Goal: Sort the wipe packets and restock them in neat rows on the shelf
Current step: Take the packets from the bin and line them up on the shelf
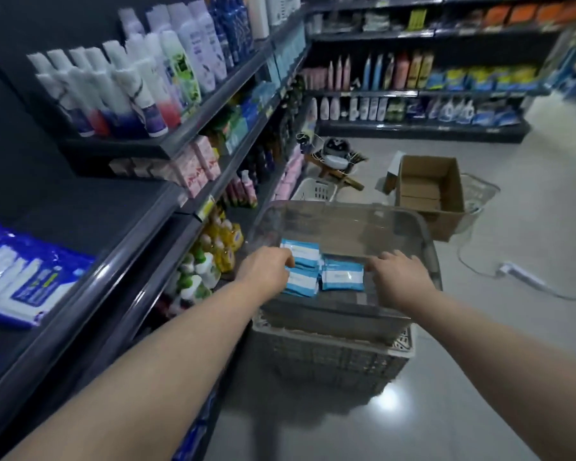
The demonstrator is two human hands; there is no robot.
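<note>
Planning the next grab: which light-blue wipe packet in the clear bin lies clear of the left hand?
The right packet, alone beside the right hand; the two left packets touch the left hand.

Clear plastic bin (423, 227), glossy floor (479, 377)

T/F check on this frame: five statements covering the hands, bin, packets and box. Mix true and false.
1. The light blue wipe packets lie in a clear plastic bin. True.
2. The bin sits on the floor. False: it rests on a grey lattice crate.
3. The left hand grips packets in the bin. True.
4. The right hand holds a bottle. False: it holds nothing; its fingers are spread beside the packets.
5. The cardboard box on the floor is shut. False: its top is open.
</note>
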